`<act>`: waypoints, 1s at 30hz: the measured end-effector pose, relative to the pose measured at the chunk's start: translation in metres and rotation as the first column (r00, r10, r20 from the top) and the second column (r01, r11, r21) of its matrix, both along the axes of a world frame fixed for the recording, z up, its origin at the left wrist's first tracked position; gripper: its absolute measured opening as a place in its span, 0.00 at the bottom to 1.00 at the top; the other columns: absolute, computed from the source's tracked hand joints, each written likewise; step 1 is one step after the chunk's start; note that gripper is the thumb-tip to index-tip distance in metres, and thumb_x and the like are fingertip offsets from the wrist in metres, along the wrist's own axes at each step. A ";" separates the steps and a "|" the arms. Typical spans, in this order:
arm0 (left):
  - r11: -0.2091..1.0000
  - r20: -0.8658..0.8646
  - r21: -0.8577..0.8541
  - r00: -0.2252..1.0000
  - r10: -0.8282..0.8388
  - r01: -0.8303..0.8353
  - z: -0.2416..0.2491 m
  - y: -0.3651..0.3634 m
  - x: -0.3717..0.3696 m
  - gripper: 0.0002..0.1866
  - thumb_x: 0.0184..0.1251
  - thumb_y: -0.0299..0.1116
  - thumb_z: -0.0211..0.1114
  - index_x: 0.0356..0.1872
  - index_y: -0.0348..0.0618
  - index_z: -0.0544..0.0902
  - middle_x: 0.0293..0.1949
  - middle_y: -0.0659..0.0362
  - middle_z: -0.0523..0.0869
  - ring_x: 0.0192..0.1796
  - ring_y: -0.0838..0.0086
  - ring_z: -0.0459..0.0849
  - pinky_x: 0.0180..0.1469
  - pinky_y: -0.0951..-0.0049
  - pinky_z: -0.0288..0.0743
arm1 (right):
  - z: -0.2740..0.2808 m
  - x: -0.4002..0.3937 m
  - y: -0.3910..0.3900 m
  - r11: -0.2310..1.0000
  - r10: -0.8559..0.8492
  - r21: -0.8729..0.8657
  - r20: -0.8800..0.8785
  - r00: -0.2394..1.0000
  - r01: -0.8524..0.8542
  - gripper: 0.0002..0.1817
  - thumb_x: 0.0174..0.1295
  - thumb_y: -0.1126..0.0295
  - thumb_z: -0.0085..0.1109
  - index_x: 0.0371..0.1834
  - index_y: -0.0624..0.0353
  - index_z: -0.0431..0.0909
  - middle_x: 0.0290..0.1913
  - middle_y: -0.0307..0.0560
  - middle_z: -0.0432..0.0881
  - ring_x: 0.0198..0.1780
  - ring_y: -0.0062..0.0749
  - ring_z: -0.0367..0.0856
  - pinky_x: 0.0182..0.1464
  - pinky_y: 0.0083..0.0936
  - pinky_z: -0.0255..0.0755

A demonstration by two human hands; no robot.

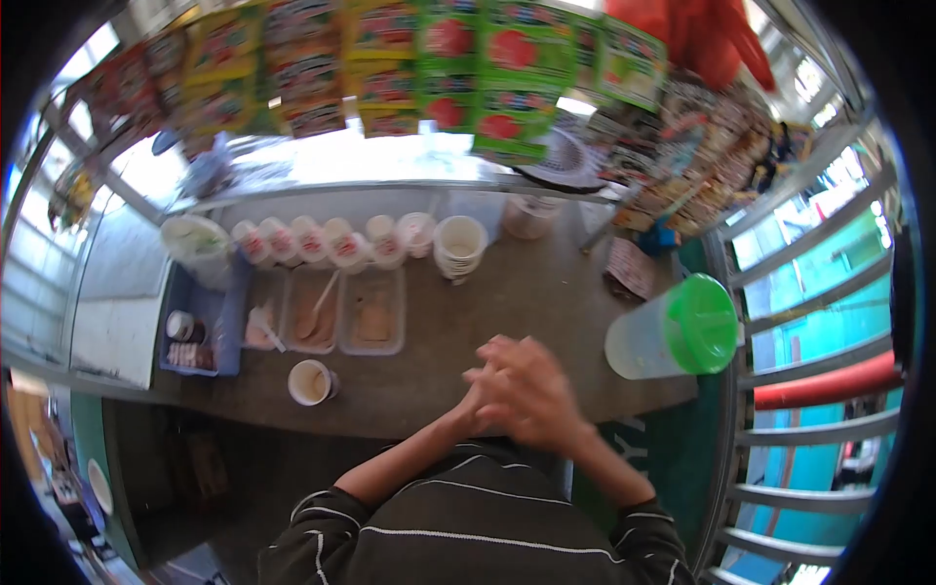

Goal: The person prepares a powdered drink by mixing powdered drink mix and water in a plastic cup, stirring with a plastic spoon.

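Observation:
My hands meet above the front of the brown counter (pixel 546 283), one laid across the other. My right hand (pixel 534 390) is on top, slightly blurred, its fingers stretched out over the left. Most of my left hand (pixel 474 408) is hidden beneath it, so its fingers cannot be made out. No object shows in either hand. A paper cup (pixel 311 383) with pale contents stands left of my hands. Beyond it are clear tubs of brownish powder (pixel 373 320), one with a spoon (pixel 314 314) in it.
A row of printed cups (pixel 309 240) and a stack of cups (pixel 459 244) stand at the back. A green-lidded jug (pixel 673 331) is at the right. A blue bin (pixel 226 336) holds small containers. Sachets (pixel 517 58) hang overhead; metal bars (pixel 819 429) line the right.

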State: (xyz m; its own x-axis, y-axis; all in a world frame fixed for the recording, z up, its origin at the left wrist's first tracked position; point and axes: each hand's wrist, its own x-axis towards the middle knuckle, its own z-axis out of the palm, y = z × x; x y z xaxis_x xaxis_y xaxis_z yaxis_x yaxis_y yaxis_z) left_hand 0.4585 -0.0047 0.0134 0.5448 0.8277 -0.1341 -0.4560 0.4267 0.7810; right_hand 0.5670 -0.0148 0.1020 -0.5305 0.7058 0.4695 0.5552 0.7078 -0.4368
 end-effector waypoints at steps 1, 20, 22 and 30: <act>0.999 0.099 -0.049 0.995 0.013 -0.008 -0.008 -0.004 -0.013 0.41 0.68 0.68 0.30 0.67 0.45 0.65 0.62 0.52 0.72 0.64 0.62 0.71 0.62 0.58 0.66 | -0.034 -0.026 -0.007 0.999 0.052 0.000 0.026 0.998 -0.052 0.23 0.60 0.52 0.56 0.59 0.43 0.76 0.64 0.47 0.70 0.68 0.43 0.65 0.68 0.54 0.51; 0.634 -0.258 0.223 0.583 0.771 -0.740 -0.019 -0.043 -0.321 0.29 0.69 0.55 0.51 0.58 0.40 0.68 0.48 0.56 0.78 0.53 0.68 0.77 0.55 0.69 0.69 | -0.116 -0.176 0.036 0.905 -0.125 -0.419 -0.091 0.988 0.076 0.17 0.55 0.70 0.61 0.50 0.49 0.79 0.48 0.44 0.75 0.53 0.40 0.74 0.54 0.39 0.64; 0.667 -0.485 0.617 0.465 0.740 -0.417 -0.037 -0.043 -0.334 0.41 0.59 0.65 0.59 0.59 0.37 0.67 0.53 0.54 0.74 0.57 0.67 0.73 0.55 0.68 0.69 | -0.130 -0.191 0.059 0.881 -0.168 -0.464 -0.122 0.978 0.093 0.17 0.55 0.70 0.61 0.50 0.50 0.79 0.45 0.44 0.76 0.50 0.41 0.75 0.51 0.37 0.65; 0.687 -0.613 0.726 0.484 0.624 0.034 -0.076 -0.032 -0.311 0.55 0.40 0.42 0.82 0.67 0.41 0.55 0.61 0.49 0.70 0.66 0.58 0.68 0.67 0.60 0.62 | -0.139 -0.253 0.139 0.937 -0.196 -0.243 0.231 0.953 0.252 0.18 0.56 0.65 0.59 0.52 0.45 0.78 0.52 0.45 0.72 0.58 0.41 0.69 0.52 0.44 0.65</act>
State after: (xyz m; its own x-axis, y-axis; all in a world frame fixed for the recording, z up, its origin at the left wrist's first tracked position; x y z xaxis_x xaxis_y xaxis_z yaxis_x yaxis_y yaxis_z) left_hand 0.1474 -0.0365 -0.0624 0.1744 0.9586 0.2249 0.4769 -0.2821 0.8325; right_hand 0.3141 0.1241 -0.0374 -0.4073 0.9011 0.1484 0.7811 0.4280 -0.4547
